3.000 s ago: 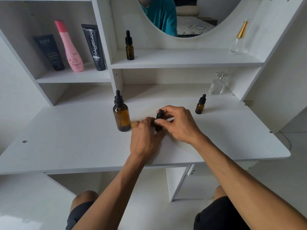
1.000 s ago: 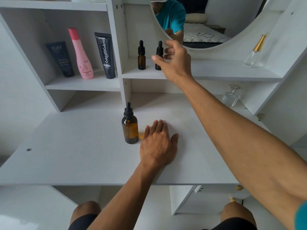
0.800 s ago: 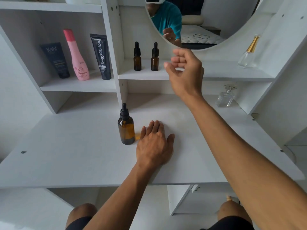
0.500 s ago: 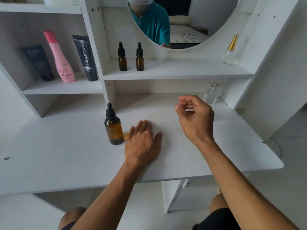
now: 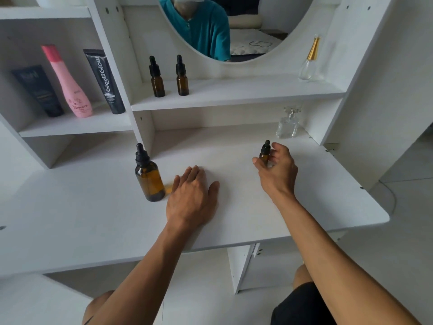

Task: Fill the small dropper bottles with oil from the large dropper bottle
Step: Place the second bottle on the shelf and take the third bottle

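The large amber dropper bottle [image 5: 150,179] stands upright on the white desk [image 5: 70,219], left of centre. My left hand [image 5: 192,195] lies flat on the desk just to its right, fingers straight, apart from the bottle. Further right, a small amber dropper bottle [image 5: 265,150] stands on the desk. My right hand [image 5: 278,170] curls round it, thumb on its left side and fingers on its right. Two more small dropper bottles [image 5: 157,80] [image 5: 182,78] stand side by side, capped, on the middle shelf.
A clear glass perfume bottle [image 5: 287,125] stands at the desk's back right, just behind my right hand. A gold-capped bottle [image 5: 309,64] sits on the shelf's right end. The left shelf holds a dark tube [image 5: 39,92], a pink bottle [image 5: 70,87] and a black tube [image 5: 105,83].
My right hand left a small bottle on the shelf, came down to the right and now curls round the small bottle on the desk. My left hand stayed flat.
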`<state>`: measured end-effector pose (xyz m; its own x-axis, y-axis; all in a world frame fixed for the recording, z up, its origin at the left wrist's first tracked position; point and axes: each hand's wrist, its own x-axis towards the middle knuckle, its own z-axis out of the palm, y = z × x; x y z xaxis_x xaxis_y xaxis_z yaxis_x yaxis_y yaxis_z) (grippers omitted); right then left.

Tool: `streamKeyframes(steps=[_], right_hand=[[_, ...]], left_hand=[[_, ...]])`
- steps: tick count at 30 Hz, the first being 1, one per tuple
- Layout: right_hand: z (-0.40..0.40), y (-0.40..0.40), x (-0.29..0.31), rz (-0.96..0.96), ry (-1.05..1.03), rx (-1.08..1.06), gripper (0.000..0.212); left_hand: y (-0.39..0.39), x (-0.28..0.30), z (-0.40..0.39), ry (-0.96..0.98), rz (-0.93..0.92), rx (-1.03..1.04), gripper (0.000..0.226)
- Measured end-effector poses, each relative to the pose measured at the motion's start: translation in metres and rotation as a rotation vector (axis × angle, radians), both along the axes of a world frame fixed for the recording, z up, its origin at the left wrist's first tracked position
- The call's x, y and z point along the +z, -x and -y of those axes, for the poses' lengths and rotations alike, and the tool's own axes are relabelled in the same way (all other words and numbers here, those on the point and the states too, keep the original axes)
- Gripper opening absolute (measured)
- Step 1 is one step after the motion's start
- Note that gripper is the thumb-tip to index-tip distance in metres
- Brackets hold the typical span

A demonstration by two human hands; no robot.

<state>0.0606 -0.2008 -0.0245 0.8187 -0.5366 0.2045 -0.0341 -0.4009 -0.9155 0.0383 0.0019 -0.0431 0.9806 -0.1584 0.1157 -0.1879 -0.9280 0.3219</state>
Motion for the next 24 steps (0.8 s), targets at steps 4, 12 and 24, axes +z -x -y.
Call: streamKeyframes(steps=[4,12,24], right_hand=[[-0.001,-0.004,-0.002,0.021,-0.034,-0.023,0.04],[-0.002,-0.002,-0.005,0.042,-0.007,-0.01,0.021],[-0.053,0.035,0.019,0.096,0.093,0.4,0.024]], left_hand=[[0.001,0.0,0.0,0.005,0.004,0.002,0.071],[0.003,0.001,0.001,0.027,0.013,0.0,0.07],[0.029,0.013,-0.006,0.454,0.073,0.1,0.064]])
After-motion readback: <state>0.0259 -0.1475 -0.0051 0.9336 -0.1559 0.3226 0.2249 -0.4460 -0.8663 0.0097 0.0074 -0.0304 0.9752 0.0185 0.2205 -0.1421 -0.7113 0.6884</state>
